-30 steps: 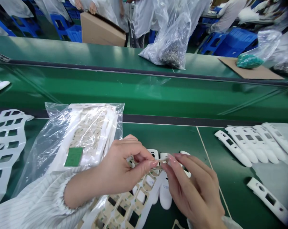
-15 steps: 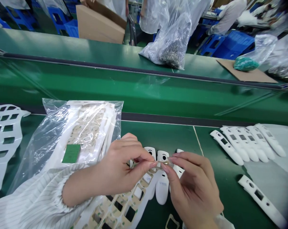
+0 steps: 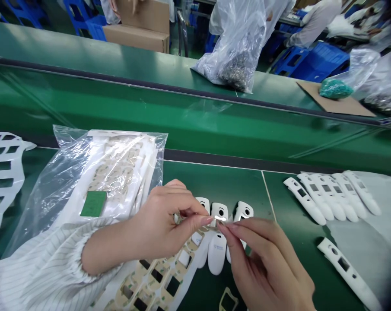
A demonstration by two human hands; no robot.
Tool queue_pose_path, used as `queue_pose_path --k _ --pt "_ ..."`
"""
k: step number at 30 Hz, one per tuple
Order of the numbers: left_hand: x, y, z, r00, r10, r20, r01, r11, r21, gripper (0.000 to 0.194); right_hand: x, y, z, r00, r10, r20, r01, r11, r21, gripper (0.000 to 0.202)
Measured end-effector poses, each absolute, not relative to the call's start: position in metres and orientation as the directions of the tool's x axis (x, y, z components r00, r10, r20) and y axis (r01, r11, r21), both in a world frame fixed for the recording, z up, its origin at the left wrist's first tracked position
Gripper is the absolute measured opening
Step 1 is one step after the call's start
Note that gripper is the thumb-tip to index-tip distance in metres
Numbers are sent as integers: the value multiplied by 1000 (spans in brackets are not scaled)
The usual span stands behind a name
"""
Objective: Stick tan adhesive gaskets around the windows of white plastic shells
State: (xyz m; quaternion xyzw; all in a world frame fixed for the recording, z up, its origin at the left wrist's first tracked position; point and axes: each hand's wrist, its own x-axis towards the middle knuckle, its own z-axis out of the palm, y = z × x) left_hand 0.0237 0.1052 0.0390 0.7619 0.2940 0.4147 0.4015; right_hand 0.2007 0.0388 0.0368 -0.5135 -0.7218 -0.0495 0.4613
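The green tabletop (image 3: 211, 179) carries a clear plastic bag (image 3: 42, 203) and, nearer, a beige cut-out sheet (image 3: 159, 286), over which the left hand (image 3: 167, 222) and right hand (image 3: 269, 257) meet near some white cases (image 3: 217, 261), the fingers (image 3: 200, 221) of both pinching a small pale piece (image 3: 216, 220) held between them.
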Motion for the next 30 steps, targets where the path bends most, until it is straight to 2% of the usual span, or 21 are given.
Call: queue_pose_path --k 6,12,18,27,30 --pt "24 106 40 495 850 179 173 -299 939 13 198 32 36 -111 723 682 844 431 -319 17" --pt "25 110 39 483 869 111 170 -218 961 12 199 27 38 -157 760 630 844 435 -314 24" --pt "25 116 37 517 856 -12 120 -58 991 12 201 29 37 -213 758 616 847 458 -271 25" --pt "24 120 34 523 849 -70 92 25 995 14 201 32 36 -224 789 572 850 445 -281 14" --pt "21 125 35 497 865 -66 82 29 996 14 204 32 41 -218 812 541 815 457 -357 13"
